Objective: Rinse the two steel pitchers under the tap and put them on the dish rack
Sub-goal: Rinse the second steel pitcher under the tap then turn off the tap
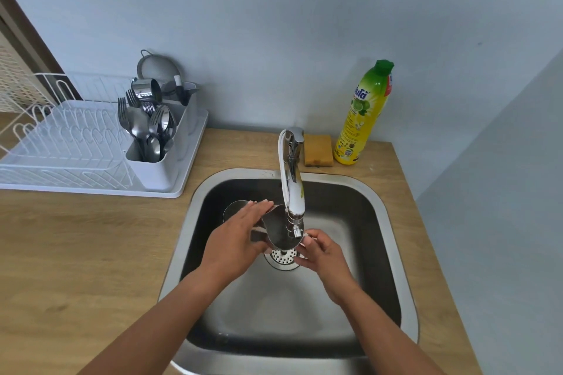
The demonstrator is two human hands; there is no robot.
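Observation:
A steel pitcher (pixel 278 230) is held tilted over the sink's drain, right under the tap's spout (pixel 294 207). My left hand (pixel 236 239) grips it from the left side. My right hand (pixel 324 251) touches its right rim with the fingertips. A second steel pitcher (pixel 236 210) stands in the sink (pixel 382 213) behind my left hand, mostly hidden, only its round rim showing. I cannot tell whether water is running. The white dish rack (pixel 70 143) sits on the counter to the left.
A cutlery holder (pixel 158 161) full of forks and spoons stands at the rack's right end, with a steel cup and a strainer behind it. A yellow sponge (pixel 318 151) and a yellow dish-soap bottle (pixel 364 116) stand behind the sink. The wooden counter (pixel 76 253) runs left.

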